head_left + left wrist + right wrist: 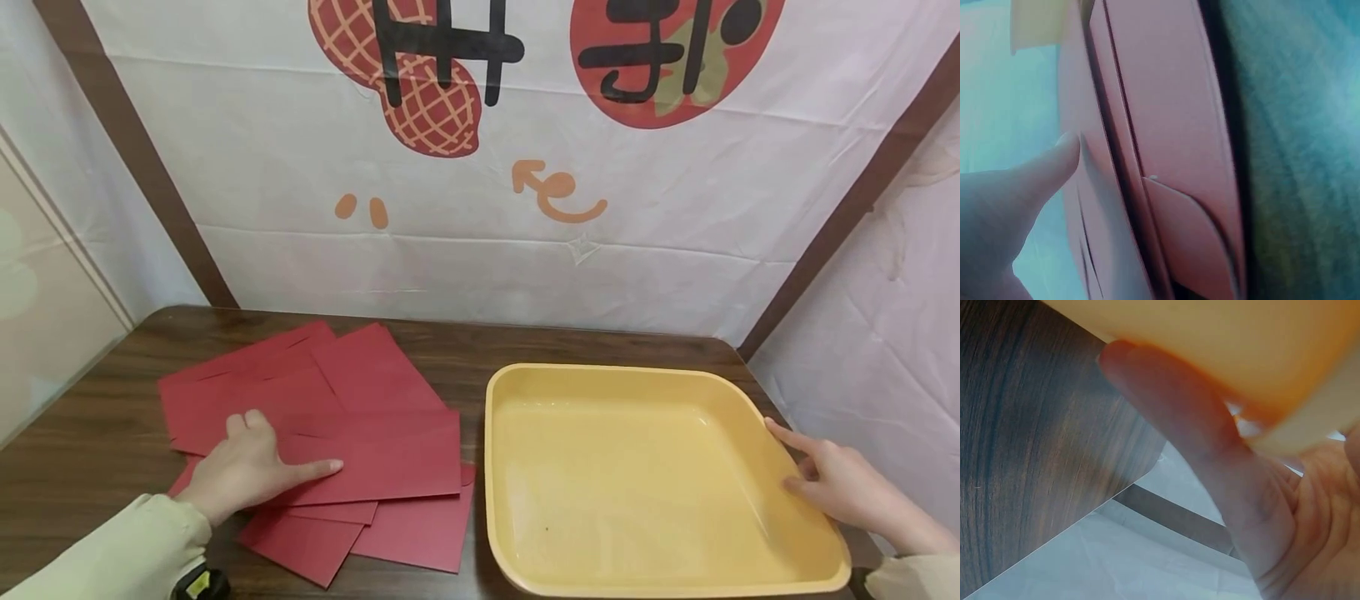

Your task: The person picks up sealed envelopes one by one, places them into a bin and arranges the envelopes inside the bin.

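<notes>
The red top envelope lies directly under your left hand, its long axis running roughly left to right, so its far end points at the yellow tray and stops just beside the tray's left wall without touching. That narrow gap is probably what any move of the envelope turns on. Your left hand is clearly the nearer one: its thumb reaches out straight along the upper face, while the other fingers bend away out of sight, so you cannot tell whether they pinch the paper or merely press on it. Across the bench, your right hand has its thumb and fingers closed about the tray's right rim, well apart from the red paper. Beneath the top envelope, the fanned pile overlaps too much for you to count it surely. Your left wrist view is hazy, showing layered edges and a rounded flap; your right wrist view cuts off most of the gripping fingers.
</notes>
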Demonstrator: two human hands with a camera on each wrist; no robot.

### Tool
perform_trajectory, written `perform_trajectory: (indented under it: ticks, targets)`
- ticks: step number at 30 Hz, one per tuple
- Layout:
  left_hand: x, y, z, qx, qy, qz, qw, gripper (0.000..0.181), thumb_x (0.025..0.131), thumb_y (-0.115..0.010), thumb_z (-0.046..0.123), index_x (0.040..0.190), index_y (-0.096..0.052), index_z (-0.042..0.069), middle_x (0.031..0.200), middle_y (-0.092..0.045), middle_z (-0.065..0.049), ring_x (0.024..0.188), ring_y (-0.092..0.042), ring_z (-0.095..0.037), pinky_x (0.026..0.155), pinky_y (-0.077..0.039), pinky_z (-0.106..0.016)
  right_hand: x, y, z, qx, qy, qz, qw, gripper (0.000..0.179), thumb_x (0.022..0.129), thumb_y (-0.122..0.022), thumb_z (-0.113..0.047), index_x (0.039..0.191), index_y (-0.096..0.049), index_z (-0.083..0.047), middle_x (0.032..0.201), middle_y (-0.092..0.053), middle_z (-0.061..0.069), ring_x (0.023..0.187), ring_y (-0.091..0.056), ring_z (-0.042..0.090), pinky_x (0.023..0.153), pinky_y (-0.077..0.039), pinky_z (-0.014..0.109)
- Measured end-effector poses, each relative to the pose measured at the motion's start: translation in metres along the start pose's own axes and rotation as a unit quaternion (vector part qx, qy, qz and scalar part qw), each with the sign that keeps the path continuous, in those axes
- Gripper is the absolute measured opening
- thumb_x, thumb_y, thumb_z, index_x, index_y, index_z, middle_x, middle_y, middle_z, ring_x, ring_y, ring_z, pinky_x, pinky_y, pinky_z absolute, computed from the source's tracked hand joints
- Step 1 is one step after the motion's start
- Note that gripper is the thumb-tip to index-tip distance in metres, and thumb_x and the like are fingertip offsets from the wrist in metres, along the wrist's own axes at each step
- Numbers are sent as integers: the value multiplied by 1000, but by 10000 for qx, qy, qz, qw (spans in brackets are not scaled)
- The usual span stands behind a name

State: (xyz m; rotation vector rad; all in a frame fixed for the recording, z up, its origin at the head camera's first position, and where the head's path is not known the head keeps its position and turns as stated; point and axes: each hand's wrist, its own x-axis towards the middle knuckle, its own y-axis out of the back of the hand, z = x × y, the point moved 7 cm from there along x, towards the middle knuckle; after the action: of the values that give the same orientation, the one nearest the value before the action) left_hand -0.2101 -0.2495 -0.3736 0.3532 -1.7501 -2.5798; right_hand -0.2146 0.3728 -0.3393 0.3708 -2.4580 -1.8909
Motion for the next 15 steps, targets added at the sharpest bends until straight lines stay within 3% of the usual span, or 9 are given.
perform_trajectory:
  ticks: [3, 10, 15]
  targets:
    - [3, -5, -3, -66, 93, -205, 9997, 109, 61, -69, 78, 101, -33, -16, 95, -36, -30, 61, -50, -27, 52, -40, -37, 0, 0, 0, 36, -7, -18, 10000, 70, 84, -65, -5, 141, -29, 13, 67, -62, -4, 47, -45, 5, 50, -40, 23]
    - [10, -4, 3, -77, -39, -283, 9996, 112, 59, -74, 73, 107, -34, -20, 94, -45, -30, 68, -51, -29, 57, -43, -39, -1, 1, 1, -71, -5, 39, 10000, 70, 84, -65, -5, 141, -29, 14, 66, -61, -4, 47, -45, 5, 51, -40, 24]
    - [13, -3, 2, -190, 50, -370, 9991, 120, 57, -75, 73, 113, -28, -23, 99, -45, -33, 72, -53, -32, 61, -45, -41, 0, 4, 0, -121, 20, 104, 9999, 70, 83, -66, -5, 141, -29, 13, 65, -60, -4, 45, -43, 6, 50, -39, 24]
